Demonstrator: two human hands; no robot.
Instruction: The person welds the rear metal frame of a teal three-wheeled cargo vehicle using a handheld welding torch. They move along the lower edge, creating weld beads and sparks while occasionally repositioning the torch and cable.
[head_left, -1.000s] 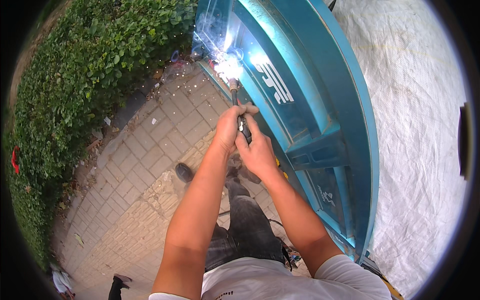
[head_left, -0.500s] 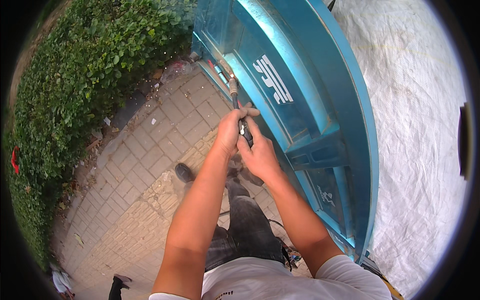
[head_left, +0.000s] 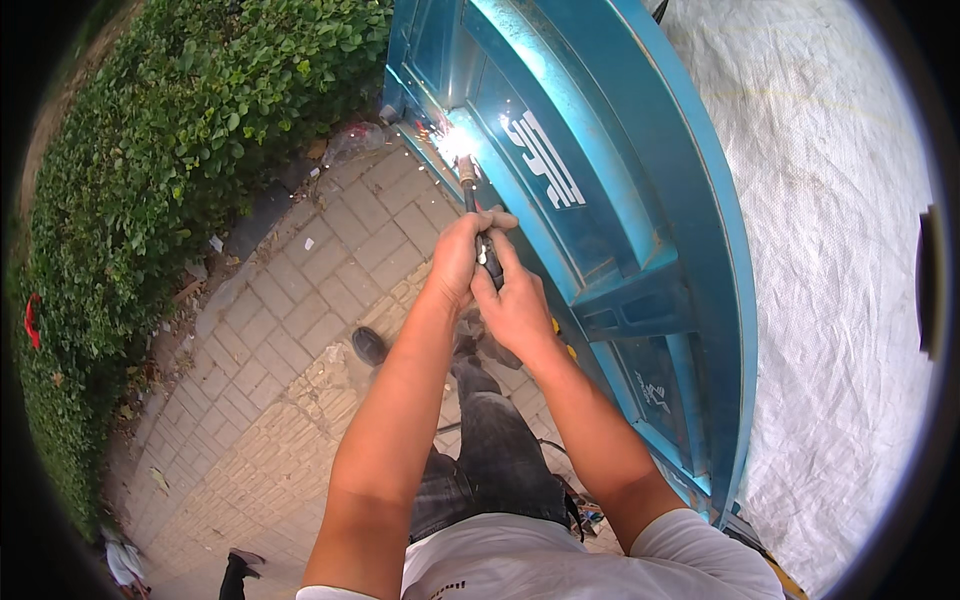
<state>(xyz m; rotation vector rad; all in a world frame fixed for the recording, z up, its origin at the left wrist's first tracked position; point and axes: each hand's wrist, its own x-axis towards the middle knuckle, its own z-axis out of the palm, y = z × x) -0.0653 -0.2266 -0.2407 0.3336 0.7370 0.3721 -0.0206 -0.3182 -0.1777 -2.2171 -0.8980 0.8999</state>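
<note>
Both of my hands are closed round the dark handle of a welding torch (head_left: 490,262). My left hand (head_left: 456,258) grips it from the left, and my right hand (head_left: 512,300) wraps it from the right, slightly nearer to me. The torch's brownish nozzle points away from me at the lower edge of a blue metal panel (head_left: 640,180). A glaring white arc (head_left: 458,143) burns at the tip, throwing sparks and hiding the spot it touches. Part of the handle is covered by my fingers.
A leafy green hedge (head_left: 190,130) runs along the left. Brick paving (head_left: 250,340) lies below, with litter and a clear plastic bag (head_left: 352,142) by the hedge. White woven sheeting (head_left: 820,250) spreads beyond the panel at the right. Another person's dark shoe (head_left: 246,560) shows at lower left.
A bright arc with sparks has flared up at the torch tip, where only a small glow showed before. My hands and the torch have barely shifted.
</note>
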